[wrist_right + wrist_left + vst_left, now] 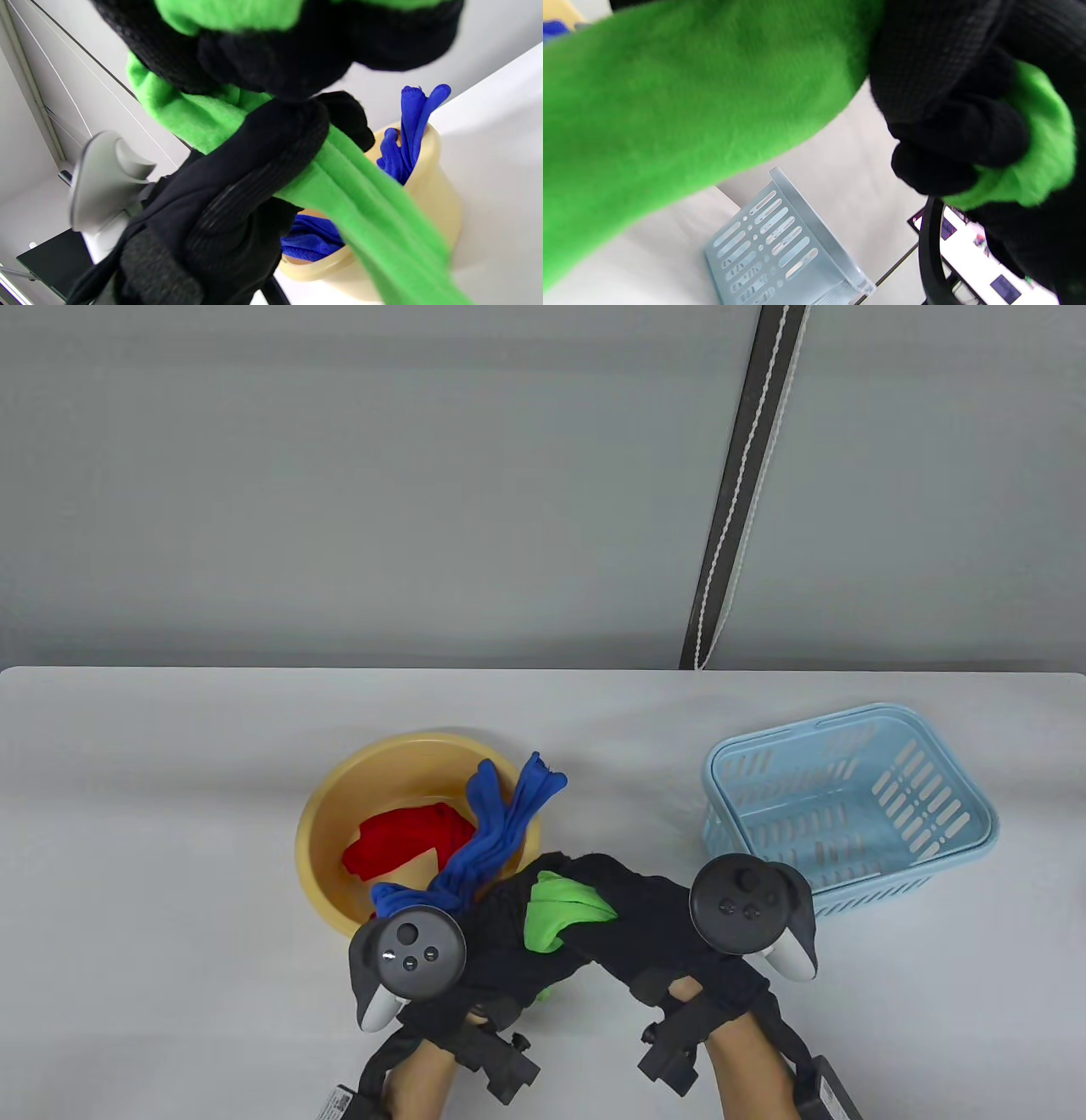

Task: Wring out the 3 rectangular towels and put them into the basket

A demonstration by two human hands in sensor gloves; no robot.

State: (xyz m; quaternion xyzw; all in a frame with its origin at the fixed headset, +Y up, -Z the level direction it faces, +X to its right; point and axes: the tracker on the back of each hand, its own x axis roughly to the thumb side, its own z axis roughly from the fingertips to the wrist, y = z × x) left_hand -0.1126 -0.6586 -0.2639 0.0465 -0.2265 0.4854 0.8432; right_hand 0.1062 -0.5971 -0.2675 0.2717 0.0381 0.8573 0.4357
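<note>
Both hands hold a green towel [564, 912] above the table's front, just right of the yellow basin [373, 780]. My left hand [505, 929] grips one end and my right hand [632, 912] grips the other. In the left wrist view the green towel [691, 93] fills the left side, and the right hand [950, 127] is curled round its far end. In the right wrist view the left hand [246, 186] is wrapped round the stretched green towel [360, 199]. A red towel [407, 840] lies in the basin. A twisted blue towel [501, 831] hangs over its rim.
A light blue slotted basket [848, 806] stands at the right, just beyond my right hand, with nothing seen in it. The basin sits left of centre. A dark strip with a white cord [738, 500] runs down the wall behind the table.
</note>
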